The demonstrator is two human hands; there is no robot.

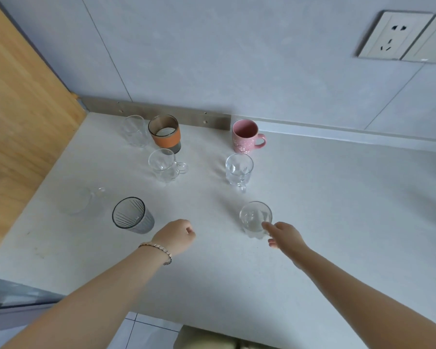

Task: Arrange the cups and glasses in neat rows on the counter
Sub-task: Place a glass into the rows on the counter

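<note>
Several cups stand on the white counter (337, 210). At the back are a clear glass (134, 131), an orange-sleeved glass cup (164, 133) and a pink mug (246, 136). In the middle are two clear handled mugs (164, 165) (239, 171). In front are a faint clear cup (77, 200), a grey ribbed tumbler (131, 215) and a small clear glass (255, 219). My right hand (285, 235) touches the near side of that small glass, fingers around it. My left hand (175, 236) is a closed fist, holding nothing, just right of the grey tumbler.
A wooden cabinet side (23, 137) borders the counter on the left. The tiled wall behind carries a socket plate (393, 36) at upper right. A metal strip (161, 114) runs along the back edge. The counter's front edge lies near my forearms.
</note>
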